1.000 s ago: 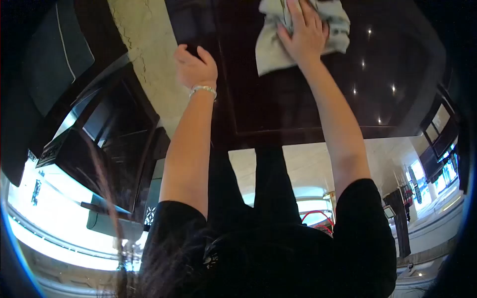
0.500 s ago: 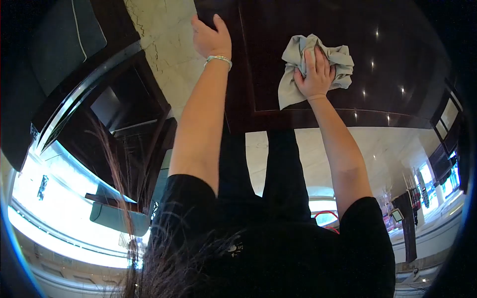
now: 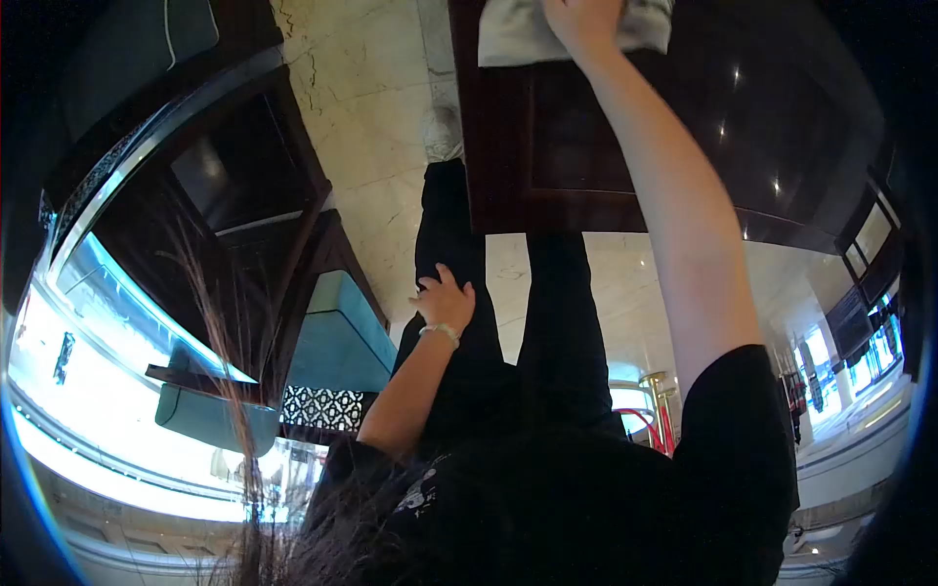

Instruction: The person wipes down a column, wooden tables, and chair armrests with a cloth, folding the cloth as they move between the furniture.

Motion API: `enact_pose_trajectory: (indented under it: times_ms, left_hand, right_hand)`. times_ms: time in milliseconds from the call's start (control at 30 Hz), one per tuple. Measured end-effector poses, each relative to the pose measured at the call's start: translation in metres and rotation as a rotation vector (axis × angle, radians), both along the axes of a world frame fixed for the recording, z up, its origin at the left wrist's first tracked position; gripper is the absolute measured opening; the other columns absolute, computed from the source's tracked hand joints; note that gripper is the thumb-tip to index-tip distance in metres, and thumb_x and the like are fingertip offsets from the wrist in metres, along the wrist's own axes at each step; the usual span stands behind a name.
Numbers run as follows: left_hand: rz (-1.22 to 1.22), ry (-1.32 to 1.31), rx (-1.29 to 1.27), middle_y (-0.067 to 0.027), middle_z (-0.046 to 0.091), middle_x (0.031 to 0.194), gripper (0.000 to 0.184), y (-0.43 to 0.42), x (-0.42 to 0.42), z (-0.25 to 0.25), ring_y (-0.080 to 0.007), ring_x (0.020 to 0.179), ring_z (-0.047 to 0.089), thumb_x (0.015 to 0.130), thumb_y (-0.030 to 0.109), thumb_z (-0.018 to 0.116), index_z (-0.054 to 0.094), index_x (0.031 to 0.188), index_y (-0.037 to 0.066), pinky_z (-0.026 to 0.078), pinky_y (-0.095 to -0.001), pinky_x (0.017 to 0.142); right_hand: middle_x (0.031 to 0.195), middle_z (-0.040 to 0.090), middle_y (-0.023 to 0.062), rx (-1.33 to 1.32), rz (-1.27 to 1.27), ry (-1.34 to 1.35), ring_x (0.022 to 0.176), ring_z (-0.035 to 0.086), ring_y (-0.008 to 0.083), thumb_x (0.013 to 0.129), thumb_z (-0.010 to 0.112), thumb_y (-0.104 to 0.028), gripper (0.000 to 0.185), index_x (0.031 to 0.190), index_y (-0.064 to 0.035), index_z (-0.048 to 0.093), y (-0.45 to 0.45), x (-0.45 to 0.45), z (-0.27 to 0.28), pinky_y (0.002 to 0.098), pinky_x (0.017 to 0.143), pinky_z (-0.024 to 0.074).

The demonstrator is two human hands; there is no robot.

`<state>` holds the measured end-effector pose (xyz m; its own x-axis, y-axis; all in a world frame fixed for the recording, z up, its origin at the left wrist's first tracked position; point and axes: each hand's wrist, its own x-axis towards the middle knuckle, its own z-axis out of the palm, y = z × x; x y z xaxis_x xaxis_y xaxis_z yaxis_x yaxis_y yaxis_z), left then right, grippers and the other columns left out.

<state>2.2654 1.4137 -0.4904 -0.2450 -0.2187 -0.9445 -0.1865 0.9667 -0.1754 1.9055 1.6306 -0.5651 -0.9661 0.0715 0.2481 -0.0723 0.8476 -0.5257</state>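
Observation:
My right hand (image 3: 588,24) is at the top edge of the view, on a crumpled pale grey cloth (image 3: 516,37). The cloth lies on a dark, glossy wooden tabletop (image 3: 572,146), partly cut off by the frame, as are my right fingertips. The hand seems to hold the cloth against the wood. Down by my left thigh (image 3: 454,230), my left hand (image 3: 447,303) rests with spread fingers and nothing in it. A bracelet (image 3: 440,333) circles that wrist.
Left of the table runs pale marble floor (image 3: 362,127), with my shoe (image 3: 443,134) on it. A dark wooden chair (image 3: 244,156) and a teal cushioned seat (image 3: 337,337) stand at left. Behind me are gold posts (image 3: 661,405) with a red rope.
My left hand has let go of the table's edge and dropped back to my thigh. My right hand and the cloth have slid farther away across the tabletop.

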Motion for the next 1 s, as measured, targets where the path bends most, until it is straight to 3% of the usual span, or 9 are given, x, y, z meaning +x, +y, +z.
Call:
enact_pose_trajectory:
  times_ms: [167, 300, 367, 500, 600, 767, 900, 967, 1000]
  left_hand:
    - [-0.278, 0.025, -0.115, -0.029, 0.045, 0.11, 0.065, 0.013, -0.001, -0.015, -0.04, 0.086, 0.056, 0.077, 0.043, 0.046, 0.031, 0.128, 0.006, 0.047, -0.0451, 0.066]
    - [-0.179, 0.003, -0.104, -0.027, 0.047, 0.106, 0.064, 0.012, -0.01, -0.014, -0.0379, 0.084, 0.056, 0.076, 0.042, 0.047, 0.033, 0.127, 0.006, 0.048, -0.0431, 0.063]
    - [-0.09, 0.013, -0.1, -0.0249, 0.049, 0.102, 0.062, 0.012, -0.013, -0.015, -0.0362, 0.085, 0.056, 0.076, 0.041, 0.048, 0.035, 0.126, 0.006, 0.049, -0.0412, 0.062]
    - [-0.128, 0.039, -0.124, -0.0245, 0.05, 0.102, 0.062, 0.015, -0.018, -0.022, -0.0354, 0.085, 0.056, 0.075, 0.04, 0.048, 0.036, 0.125, 0.006, 0.049, -0.0404, 0.062]
    - [-0.05, 0.03, -0.094, -0.0306, 0.046, 0.107, 0.061, 0.015, -0.018, -0.022, -0.0433, 0.087, 0.055, 0.074, 0.039, 0.05, 0.037, 0.122, 0.004, 0.046, -0.0485, 0.07]
    - [-0.079, 0.062, -0.096, -0.0304, 0.048, 0.104, 0.061, 0.015, -0.009, -0.026, -0.0423, 0.083, 0.056, 0.073, 0.039, 0.05, 0.038, 0.12, 0.003, 0.047, -0.0463, 0.068]
    - [-0.072, 0.026, -0.137, -0.0224, 0.05, 0.1, 0.059, 0.018, -0.01, -0.02, -0.0347, 0.083, 0.056, 0.074, 0.037, 0.05, 0.039, 0.123, 0.005, 0.049, -0.0412, 0.065]
    - [-0.013, 0.055, -0.124, -0.0223, 0.05, 0.098, 0.058, 0.014, -0.006, -0.024, -0.0347, 0.08, 0.057, 0.074, 0.036, 0.051, 0.039, 0.121, 0.004, 0.049, -0.0419, 0.065]
    - [-0.019, 0.042, -0.125, -0.0223, 0.05, 0.098, 0.058, 0.012, -0.003, -0.024, -0.0347, 0.08, 0.057, 0.074, 0.036, 0.051, 0.039, 0.121, 0.004, 0.049, -0.0419, 0.065]
  right_hand:
    - [0.126, 0.039, 0.0092, 0.284, -0.019, -0.063, 0.115, 0.037, 0.0274, 0.071, 0.058, -0.023, 0.051, 0.118, -0.0126, 0.042, -0.036, -0.009, 0.005, 0.0492, 0.094, 0.0264]
    - [0.126, 0.037, 0.0089, 0.286, 0.265, -0.173, 0.115, 0.036, 0.0276, 0.07, 0.058, -0.027, 0.05, 0.117, -0.0162, 0.043, -0.028, 0.043, 0.001, 0.0521, 0.092, 0.0279]
    - [0.126, 0.04, 0.0058, 0.297, 0.306, -0.135, 0.113, 0.04, 0.0263, 0.069, 0.06, -0.025, 0.056, 0.122, -0.0263, 0.043, -0.032, 0.089, 0.003, 0.0543, 0.089, 0.0309]
    - [0.126, 0.038, 0.0004, 0.239, 0.462, -0.395, 0.114, 0.04, 0.0207, 0.063, 0.065, -0.025, 0.066, 0.123, -0.0309, 0.038, -0.04, 0.196, 0.012, 0.0561, 0.091, 0.0297]
    - [0.127, 0.038, 0.0007, 0.208, 0.557, -0.284, 0.115, 0.038, 0.0185, 0.06, 0.066, -0.028, 0.068, 0.122, -0.0315, 0.039, -0.041, 0.225, 0.012, 0.0572, 0.087, 0.0321]
    - [0.125, 0.039, -0.0003, 0.213, 0.728, -0.304, 0.115, 0.039, 0.0189, 0.069, 0.058, -0.03, 0.058, 0.123, -0.0326, 0.037, -0.025, 0.192, 0.008, 0.0568, 0.089, 0.0313]
    - [0.13, 0.035, 0.0006, 0.342, 0.44, -0.211, 0.117, 0.037, 0.0214, 0.069, 0.06, -0.033, 0.062, 0.125, -0.0367, 0.034, -0.035, 0.119, -0.007, 0.0586, 0.09, 0.0308]
    - [0.126, 0.038, 0.0094, 0.35, 0.427, -0.102, 0.115, 0.036, 0.0272, 0.07, 0.059, -0.028, 0.048, 0.115, -0.0181, 0.044, -0.045, 0.066, 0.008, 0.0527, 0.09, 0.0304]
    - [0.126, 0.037, 0.0095, 0.316, 0.378, -0.097, 0.116, 0.036, 0.0269, 0.07, 0.058, -0.028, 0.048, 0.115, -0.0183, 0.044, -0.052, 0.052, 0.008, 0.0529, 0.089, 0.0309]
